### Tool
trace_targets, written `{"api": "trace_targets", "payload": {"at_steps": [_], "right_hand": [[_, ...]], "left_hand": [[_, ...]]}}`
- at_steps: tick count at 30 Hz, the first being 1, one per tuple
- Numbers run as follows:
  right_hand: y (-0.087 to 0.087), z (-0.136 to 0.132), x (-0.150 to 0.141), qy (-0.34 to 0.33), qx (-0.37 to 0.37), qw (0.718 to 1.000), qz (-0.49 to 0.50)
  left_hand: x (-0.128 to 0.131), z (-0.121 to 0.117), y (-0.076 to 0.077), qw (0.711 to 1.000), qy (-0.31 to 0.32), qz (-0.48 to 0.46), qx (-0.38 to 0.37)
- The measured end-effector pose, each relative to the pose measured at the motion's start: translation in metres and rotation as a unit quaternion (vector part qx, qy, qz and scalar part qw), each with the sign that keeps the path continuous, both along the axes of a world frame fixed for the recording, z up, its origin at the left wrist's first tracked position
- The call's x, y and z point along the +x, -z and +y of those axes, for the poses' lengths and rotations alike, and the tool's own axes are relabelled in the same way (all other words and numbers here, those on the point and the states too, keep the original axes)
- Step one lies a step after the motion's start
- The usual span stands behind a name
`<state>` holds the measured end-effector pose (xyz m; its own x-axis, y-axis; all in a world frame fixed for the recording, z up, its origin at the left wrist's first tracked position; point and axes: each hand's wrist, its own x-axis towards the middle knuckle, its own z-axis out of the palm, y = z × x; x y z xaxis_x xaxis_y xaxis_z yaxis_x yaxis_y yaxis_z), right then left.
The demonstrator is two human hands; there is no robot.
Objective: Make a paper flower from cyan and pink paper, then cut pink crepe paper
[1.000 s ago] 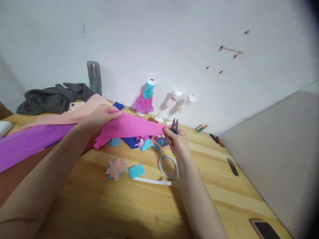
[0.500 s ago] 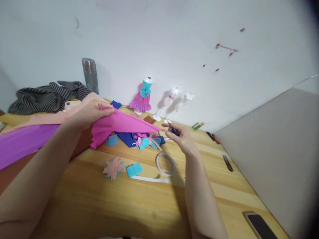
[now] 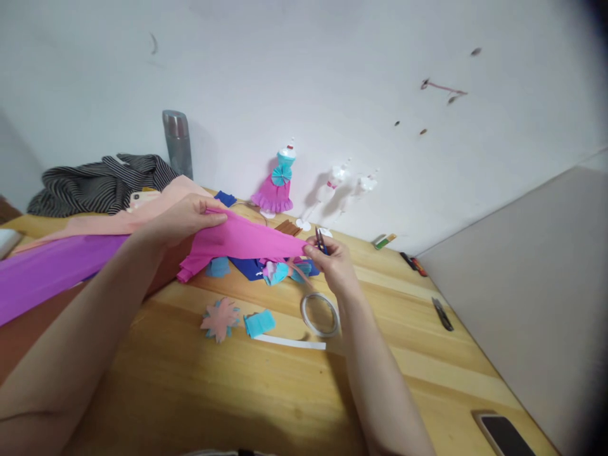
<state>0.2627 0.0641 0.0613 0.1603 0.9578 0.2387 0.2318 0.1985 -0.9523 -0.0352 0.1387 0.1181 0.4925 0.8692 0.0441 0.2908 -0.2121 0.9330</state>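
A sheet of bright pink crepe paper (image 3: 251, 238) stretches between my two hands above the table. At its upper left edge, my left hand (image 3: 192, 218) pinches it between thumb and fingers. The fingertips of my right hand (image 3: 332, 259) are closed on its narrow right end. Small dark blue scissors (image 3: 320, 240) are also tucked in my right hand, with their points up and slightly apart. Below the sheet lie dark blue paper (image 3: 247, 268) and a pink-and-blue paper bow (image 3: 275, 272), partly covered by it.
A roll of white tape (image 3: 320, 315), a paper flower (image 3: 221, 320), a folded blue piece (image 3: 259, 323) and a white strip (image 3: 292, 342) lie in front. Small dress forms (image 3: 284, 171) stand by the wall. A box cutter (image 3: 442, 314) and a phone (image 3: 506, 436) are at right.
My right hand now pinches the pink paper's right end, and the scissors have turned more upright in it. The sheet looks spread wider there. My left hand still holds the other side.
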Motion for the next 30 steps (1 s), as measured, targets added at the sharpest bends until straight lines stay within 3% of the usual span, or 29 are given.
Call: {"api": "trace_targets", "payload": {"at_steps": [4, 13, 18, 21, 24, 26, 28, 30], "right_hand": [[0.002, 0.001, 0.001, -0.012, -0.008, 1.000, 0.011], [0.000, 0.001, 0.004, -0.011, -0.022, 1.000, -0.003], [0.001, 0.002, 0.004, 0.006, -0.021, 1.000, 0.000], [0.002, 0.003, 0.005, 0.019, -0.017, 1.000, 0.012], [0.004, 0.004, 0.004, 0.018, -0.017, 0.999, 0.036], [0.004, 0.004, 0.000, 0.011, -0.015, 0.998, 0.057], [0.003, 0.002, -0.006, -0.002, -0.015, 0.996, 0.086], [0.001, -0.001, -0.014, -0.023, -0.021, 0.991, 0.131]], "left_hand": [[0.000, -0.001, 0.000, 1.000, -0.012, -0.012, -0.014], [-0.003, 0.002, 0.009, 0.994, 0.031, -0.054, -0.087], [-0.001, -0.004, 0.003, 0.997, 0.027, -0.036, -0.066], [-0.002, -0.015, -0.008, 0.990, 0.128, 0.005, -0.056], [-0.001, -0.026, -0.017, 0.949, 0.289, 0.024, -0.124], [0.002, -0.030, -0.018, 0.934, 0.327, 0.006, -0.147], [0.009, -0.030, -0.013, 0.947, 0.300, -0.023, -0.116], [0.018, -0.025, -0.002, 0.973, 0.226, -0.041, -0.034]]}}
